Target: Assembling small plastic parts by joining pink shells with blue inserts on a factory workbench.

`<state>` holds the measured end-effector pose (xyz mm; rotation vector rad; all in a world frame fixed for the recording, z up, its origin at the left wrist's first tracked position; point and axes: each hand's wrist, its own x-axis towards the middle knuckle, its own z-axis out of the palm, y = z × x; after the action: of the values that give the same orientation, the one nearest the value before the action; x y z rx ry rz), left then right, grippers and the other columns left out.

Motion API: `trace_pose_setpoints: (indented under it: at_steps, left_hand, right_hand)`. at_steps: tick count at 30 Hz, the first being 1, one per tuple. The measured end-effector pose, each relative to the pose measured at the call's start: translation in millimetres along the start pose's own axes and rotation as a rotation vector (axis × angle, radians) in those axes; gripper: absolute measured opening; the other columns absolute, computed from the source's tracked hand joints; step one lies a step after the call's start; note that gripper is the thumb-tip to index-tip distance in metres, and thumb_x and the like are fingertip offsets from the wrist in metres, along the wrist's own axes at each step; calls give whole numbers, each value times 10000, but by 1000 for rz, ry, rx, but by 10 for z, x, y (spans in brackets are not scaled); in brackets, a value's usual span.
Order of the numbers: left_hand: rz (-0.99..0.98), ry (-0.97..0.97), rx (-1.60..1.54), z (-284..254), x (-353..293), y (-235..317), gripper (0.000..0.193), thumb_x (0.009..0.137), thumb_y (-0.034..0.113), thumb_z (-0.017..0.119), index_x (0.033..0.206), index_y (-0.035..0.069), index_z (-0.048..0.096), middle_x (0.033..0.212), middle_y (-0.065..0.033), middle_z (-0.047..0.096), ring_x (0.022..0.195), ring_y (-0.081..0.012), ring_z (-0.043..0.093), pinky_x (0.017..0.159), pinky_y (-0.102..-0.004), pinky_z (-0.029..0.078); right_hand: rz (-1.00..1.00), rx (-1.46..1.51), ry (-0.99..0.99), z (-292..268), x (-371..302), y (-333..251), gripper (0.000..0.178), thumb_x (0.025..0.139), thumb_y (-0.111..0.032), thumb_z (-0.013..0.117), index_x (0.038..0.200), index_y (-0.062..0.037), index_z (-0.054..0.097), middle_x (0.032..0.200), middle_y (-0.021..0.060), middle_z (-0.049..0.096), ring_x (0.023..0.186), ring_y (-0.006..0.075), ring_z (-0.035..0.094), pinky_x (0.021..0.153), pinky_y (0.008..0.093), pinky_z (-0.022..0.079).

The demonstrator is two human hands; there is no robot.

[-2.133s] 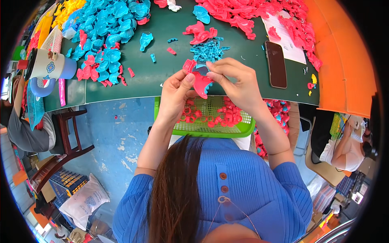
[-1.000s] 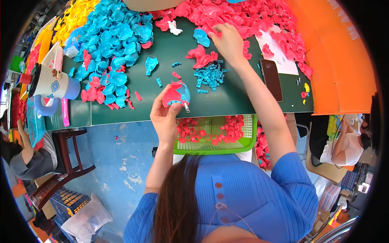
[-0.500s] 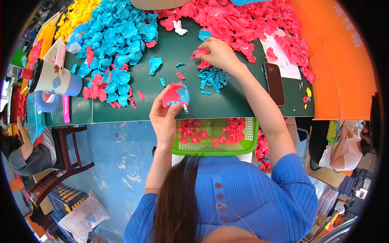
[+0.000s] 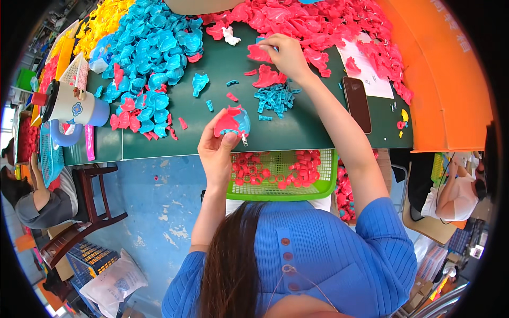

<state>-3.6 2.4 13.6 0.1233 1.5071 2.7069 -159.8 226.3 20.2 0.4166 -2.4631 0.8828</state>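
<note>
**Left hand [image 4: 216, 151] and right hand [image 4: 284, 57], each with a moulded part**

Nearest the person, a green basket [image 4: 281, 197] of pink rings [image 4: 305, 169] sits at the edge of the green table [image 4: 185, 144]. Over the table's near side, the left hand grips 1 pink-and-blue shell [image 4: 229, 120], from which 1 silver pin [image 4: 244, 140] juts. Beyond, small blue clips [image 4: 275, 99] are piled beside a loose pink piece [image 4: 268, 78]. Farther on, I see the right hand pinching 1 pink part [image 4: 258, 53] at its fingertips. Farthest spread 2 heaps: blue cups [image 4: 151, 47], left, and pink mouldings [image 4: 302, 24], right.
</note>
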Motion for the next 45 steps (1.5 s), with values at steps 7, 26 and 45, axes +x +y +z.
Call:
trace_pose_setpoints:
  at_steps: [7,26,45]
  left_hand:
    - [-20,-19,22,26,-27,-34,488,830,169,655,1246,0,465,1108,-66,556,953,-131,559,813,-302,506]
    - [-286,-168,-156,461,-31,-299,482,813,310,660,1168,16,521,1073,-48,595,932,-143,601,784,-289,527]
    - [-441,-204,-2,407,-118,-348,394,848,293,625,1086,-17,575,929,-16,599,822,-89,584,721,-271,547]
  right_hand:
    - [-56,70,257,-476,-281,-231,145,774,-32,633,913,-30,673,890,100,645,806,235,623,711,291,487]
    - [259,-152,91,-803,-1833,-384,339,734,-89,702,1052,-8,615,1101,124,585,1003,271,554,880,338,422]
    - [162,460,-112,-984,-1430,-1124,377,729,-114,721,1083,-24,626,1111,138,601,1037,222,562,865,310,447]
